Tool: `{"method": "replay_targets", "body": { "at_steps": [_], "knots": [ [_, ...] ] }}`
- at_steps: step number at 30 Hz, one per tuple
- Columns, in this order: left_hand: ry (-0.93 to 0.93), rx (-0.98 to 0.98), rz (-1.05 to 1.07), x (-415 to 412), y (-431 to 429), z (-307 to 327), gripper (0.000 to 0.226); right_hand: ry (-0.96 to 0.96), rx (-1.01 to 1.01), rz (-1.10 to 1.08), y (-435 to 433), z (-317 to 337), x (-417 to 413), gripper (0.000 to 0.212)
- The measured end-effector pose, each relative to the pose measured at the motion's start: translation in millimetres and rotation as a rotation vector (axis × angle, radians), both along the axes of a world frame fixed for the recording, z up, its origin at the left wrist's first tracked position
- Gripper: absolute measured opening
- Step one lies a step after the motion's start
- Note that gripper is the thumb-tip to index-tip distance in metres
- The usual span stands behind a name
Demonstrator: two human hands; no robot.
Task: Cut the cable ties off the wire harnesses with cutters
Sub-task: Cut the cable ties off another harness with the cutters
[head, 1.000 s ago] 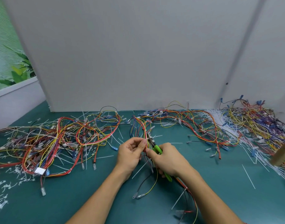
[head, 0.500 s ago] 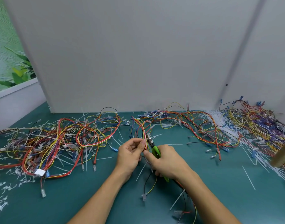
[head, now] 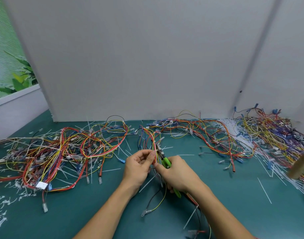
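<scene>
**Observer:** Nearest, the loose leads (head: 156, 204) hang from the work down to the green mat (head: 234, 195). How do the hands sit?

**Recorder:** The left hand (head: 139, 167) pinches the harness bundle (head: 154, 145) between thumb and fingers. The right hand (head: 178, 175) is wrapped round the green-handled cutters (head: 166, 162). Their nose points away from the person and lies against the bundle, just beyond the left thumb.

**Observer:** Is a cable tie between the blades?

**Recorder:** Cannot tell. The nose is small and crossed by wires, though it probably sits at one.

**Observer:** What does the cut need?

**Recorder:** The left pinch should hold the bundle taut just beside the tie. The blades should take the strap alone, flat side to the wires, with no insulation between the edges. One firm squeeze, and then the strap is drawn free.

**Observer:** Farther out?

**Recorder:** Tie scraps (head: 3, 202) lie near left and a harness heap (head: 61, 152) to the left beyond them. A second heap (head: 268, 135) lies far right, well apart from the hands. A white board (head: 147, 57) stands behind.
</scene>
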State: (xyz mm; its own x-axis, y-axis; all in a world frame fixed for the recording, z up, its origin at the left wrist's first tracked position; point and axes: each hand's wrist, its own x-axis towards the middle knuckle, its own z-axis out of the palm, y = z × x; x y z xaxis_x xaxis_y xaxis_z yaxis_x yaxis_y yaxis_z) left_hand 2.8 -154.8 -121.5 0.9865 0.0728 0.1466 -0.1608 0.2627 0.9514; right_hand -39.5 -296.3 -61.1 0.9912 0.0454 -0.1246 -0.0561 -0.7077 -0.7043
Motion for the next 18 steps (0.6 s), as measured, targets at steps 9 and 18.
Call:
{"method": "replay_targets", "body": {
  "at_steps": [9,18],
  "knots": [
    [-0.001,0.002,0.015,0.5,1.6,-0.6,0.018,0.032,0.142,0.017,1.6,0.2,0.3,0.042],
    [-0.004,0.005,0.007,-2.2,0.5,3.3,0.022,0.092,0.305,0.027,2.4,-2.4,1.4,0.040]
  ]
}}
